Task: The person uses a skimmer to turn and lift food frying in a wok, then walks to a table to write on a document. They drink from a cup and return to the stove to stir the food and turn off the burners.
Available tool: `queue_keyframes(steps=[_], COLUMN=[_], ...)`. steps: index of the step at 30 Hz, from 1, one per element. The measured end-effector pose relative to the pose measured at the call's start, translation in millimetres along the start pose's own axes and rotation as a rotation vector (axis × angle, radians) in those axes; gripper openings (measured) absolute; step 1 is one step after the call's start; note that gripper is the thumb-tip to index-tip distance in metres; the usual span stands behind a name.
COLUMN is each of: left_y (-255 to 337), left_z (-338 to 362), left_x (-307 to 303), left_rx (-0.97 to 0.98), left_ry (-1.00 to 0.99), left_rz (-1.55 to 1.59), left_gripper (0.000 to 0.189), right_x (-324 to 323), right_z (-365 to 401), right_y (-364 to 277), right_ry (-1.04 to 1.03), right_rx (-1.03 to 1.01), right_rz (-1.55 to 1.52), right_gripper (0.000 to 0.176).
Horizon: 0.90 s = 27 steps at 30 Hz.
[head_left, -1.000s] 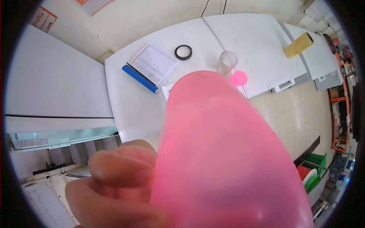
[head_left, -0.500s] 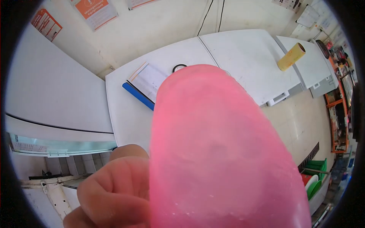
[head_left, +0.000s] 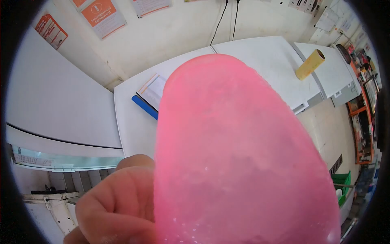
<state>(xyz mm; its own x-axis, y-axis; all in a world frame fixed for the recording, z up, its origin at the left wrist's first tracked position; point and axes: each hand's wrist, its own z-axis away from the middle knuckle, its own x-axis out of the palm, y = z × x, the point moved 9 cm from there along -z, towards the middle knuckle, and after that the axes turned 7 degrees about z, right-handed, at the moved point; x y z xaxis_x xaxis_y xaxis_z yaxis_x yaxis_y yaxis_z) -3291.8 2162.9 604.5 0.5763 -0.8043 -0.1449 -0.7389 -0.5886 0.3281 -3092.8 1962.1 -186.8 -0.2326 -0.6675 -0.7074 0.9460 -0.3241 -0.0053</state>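
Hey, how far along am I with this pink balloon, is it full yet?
Done: the pink balloon is well swollen, filling most of the view and hiding much of the white table. In hand: the left hand, fingers curled, holds it at its lower edge, close to the camera. Left: its neck is hidden, so whether it is tied off cannot be told.

I view a shop's work area: white chest freezers (head_left: 264,53) in a row, printed notices (head_left: 102,16) on the wall, stocked shelves (head_left: 361,130) at right.
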Motion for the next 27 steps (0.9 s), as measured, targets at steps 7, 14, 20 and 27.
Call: queue_keyframes(steps=[7, 14, 20, 27], left_y=[-1, -1, 4, 8], left_z=[-3, -8, -8, -13], left_x=[0, 4, 11, 13], left_rx=[0.013, 0.013, 0.02, 0.037], left_ry=[-0.006, -0.02, -0.012, -0.024], left_rz=[0.0, 0.01, 0.0, -0.002], left_gripper=[0.083, 0.082, 0.082, 0.082], right_x=[-7, 3, -6, 29], right_z=[12, -2, 10, -12], right_y=[19, 24, 18, 12], right_ry=[-0.019, 0.037, -0.028, 0.109], right_rx=[0.247, 0.245, 0.208, 0.011], right_rz=[-0.498, -0.492, -0.432, -0.072], right_gripper=[0.025, 0.029, 0.021, 0.025])
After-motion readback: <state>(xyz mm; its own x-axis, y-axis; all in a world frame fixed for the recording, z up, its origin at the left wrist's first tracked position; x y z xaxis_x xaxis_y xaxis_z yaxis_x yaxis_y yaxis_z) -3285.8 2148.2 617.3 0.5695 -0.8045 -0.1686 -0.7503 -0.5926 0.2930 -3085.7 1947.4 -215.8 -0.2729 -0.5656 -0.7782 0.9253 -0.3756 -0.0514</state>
